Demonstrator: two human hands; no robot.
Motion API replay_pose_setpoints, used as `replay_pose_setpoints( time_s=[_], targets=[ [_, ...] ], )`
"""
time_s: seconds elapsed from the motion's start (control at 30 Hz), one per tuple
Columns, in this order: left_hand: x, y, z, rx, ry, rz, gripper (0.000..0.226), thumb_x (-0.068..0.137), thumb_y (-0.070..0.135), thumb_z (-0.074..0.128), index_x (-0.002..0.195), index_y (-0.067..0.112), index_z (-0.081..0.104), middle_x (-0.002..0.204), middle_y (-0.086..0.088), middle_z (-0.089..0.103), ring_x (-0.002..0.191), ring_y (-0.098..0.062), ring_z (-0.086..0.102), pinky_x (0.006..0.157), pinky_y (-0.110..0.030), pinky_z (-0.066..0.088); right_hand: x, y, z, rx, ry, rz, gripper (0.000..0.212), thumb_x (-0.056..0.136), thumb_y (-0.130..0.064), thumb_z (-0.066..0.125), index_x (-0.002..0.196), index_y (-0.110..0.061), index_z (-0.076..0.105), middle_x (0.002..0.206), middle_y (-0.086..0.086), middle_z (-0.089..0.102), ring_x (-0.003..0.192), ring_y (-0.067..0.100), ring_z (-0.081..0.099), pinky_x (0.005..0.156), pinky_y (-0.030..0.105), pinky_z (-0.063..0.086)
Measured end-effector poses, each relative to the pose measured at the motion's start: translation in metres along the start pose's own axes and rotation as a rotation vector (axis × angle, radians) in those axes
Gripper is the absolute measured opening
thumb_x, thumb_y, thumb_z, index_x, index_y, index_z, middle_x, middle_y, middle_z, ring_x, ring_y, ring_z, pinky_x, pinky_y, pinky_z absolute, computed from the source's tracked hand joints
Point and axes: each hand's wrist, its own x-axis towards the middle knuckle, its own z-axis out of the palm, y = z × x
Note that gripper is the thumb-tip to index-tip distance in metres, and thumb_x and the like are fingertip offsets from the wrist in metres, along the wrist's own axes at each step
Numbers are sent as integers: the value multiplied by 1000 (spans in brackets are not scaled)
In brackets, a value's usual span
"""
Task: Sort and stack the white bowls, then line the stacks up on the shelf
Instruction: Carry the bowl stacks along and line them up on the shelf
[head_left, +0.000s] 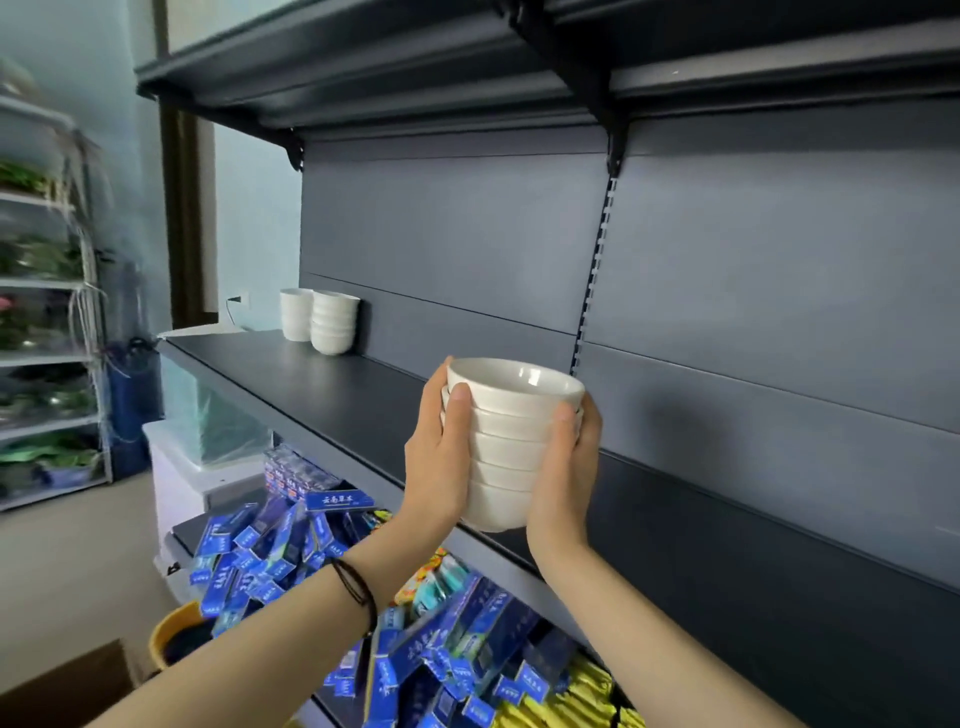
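A stack of several white bowls (506, 441) is held upright in the air, just above the front edge of the dark shelf (332, 384). My left hand (441, 457) grips its left side and my right hand (563, 467) grips its right side, thumbs facing me. Two more stacks stand at the shelf's far left end against the back panel: a stack of white bowls (334, 322) and, left of it, a taller white stack (295, 314), touching or nearly so.
The shelf board runs right, bare, under an upper shelf (415, 78). Below lie several blue boxes (291, 551) and yellow packets (576, 696). A white rack (67, 312) with plants stands at far left, a yellow bucket (171, 631) on the floor.
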Motion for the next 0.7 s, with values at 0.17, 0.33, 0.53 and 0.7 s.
replay_pose_setpoints(
  time_s=[0.17, 0.33, 0.53, 0.7],
  targets=[
    [37, -15, -54, 4, 41, -29, 54, 86, 57, 31, 138, 48, 41, 103, 45, 50, 92, 32, 46, 77, -2, 33, -4, 19, 64, 5, -37, -9, 69, 77, -64, 43, 135, -26, 47, 114, -15, 60, 87, -12, 61, 65, 7, 47],
    [72, -27, -98, 57, 63, -11, 46, 88, 55, 31, 134, 52, 37, 107, 48, 44, 91, 39, 40, 73, 9, 29, 3, 44, 119, 0, -64, 5, 69, 73, -69, 37, 130, -33, 49, 111, -17, 63, 92, -5, 62, 78, 25, 53],
    [121, -57, -133, 69, 121, -28, 46, 98, 50, 36, 143, 44, 39, 119, 29, 55, 105, 12, 51, 82, -1, 33, 22, 79, 173, 15, -124, 28, 64, 71, -70, 37, 125, -38, 46, 114, -14, 61, 92, -4, 62, 73, 19, 52],
    [174, -88, -151, 76, 161, -48, 47, 99, 50, 36, 146, 42, 36, 126, 16, 54, 112, -7, 49, 88, -19, 33, 56, 124, 220, 26, -162, 55, 55, 80, -63, 39, 126, -34, 47, 116, -11, 61, 94, -2, 61, 75, 18, 51]
  ],
)
